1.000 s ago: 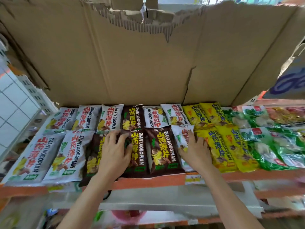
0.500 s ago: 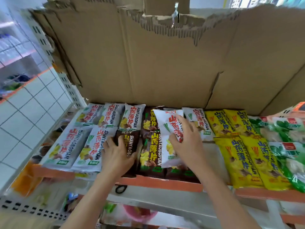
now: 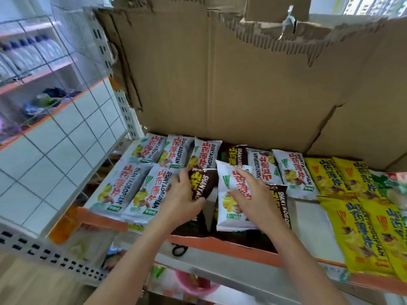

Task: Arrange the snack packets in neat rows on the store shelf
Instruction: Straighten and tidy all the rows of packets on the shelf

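bright, even daylight from above; soft shadows; wide-angle bending at the edges; slight motion blur low down.

A large sheet of torn brown cardboard (image 3: 253,84) fills the upper middle and right of the frame, its top edge ragged. At the left, a white tiled wall (image 3: 55,146) slants down toward the lower left, with a white perforated upright (image 3: 123,102) along its right edge. In the upper left, a row of blue-capped bottles (image 3: 26,53) stands behind a wire grid (image 3: 66,58), and a pink basin (image 3: 196,282) shows at the bottom centre.
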`<state>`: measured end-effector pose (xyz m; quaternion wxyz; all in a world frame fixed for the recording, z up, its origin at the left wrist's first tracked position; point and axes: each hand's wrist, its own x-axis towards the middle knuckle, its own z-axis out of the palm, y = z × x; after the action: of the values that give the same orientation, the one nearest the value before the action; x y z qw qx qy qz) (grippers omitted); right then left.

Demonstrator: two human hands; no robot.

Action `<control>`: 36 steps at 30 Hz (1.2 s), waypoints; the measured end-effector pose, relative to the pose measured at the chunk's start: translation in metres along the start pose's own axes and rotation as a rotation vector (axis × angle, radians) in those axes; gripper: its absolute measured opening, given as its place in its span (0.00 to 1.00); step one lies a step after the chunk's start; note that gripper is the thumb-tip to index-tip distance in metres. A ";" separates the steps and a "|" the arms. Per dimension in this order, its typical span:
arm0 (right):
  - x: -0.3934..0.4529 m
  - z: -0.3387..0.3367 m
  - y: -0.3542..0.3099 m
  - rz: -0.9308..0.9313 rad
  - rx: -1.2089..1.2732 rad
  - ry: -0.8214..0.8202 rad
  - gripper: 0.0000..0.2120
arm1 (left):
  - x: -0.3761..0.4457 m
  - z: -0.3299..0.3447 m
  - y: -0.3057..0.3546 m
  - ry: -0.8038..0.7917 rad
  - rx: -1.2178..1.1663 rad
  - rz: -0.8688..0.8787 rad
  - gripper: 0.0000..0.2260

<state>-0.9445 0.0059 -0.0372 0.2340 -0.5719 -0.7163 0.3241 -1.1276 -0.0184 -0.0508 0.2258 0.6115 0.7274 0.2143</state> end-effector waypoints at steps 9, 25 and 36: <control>0.009 0.064 -0.035 0.017 -0.119 -0.307 0.33 | -0.003 -0.071 -0.037 0.201 -0.360 -0.180 0.36; 0.009 0.012 -0.003 0.176 0.423 0.069 0.38 | 0.007 0.021 -0.007 0.027 -0.219 0.296 0.25; -0.032 -0.076 0.075 0.343 0.412 0.296 0.27 | 0.018 0.044 0.035 -0.055 0.159 0.347 0.30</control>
<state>-0.8333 -0.0002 -0.0395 0.3888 -0.6659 -0.4868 0.4105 -1.0764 0.0066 -0.0665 0.1563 0.7495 0.6190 0.1751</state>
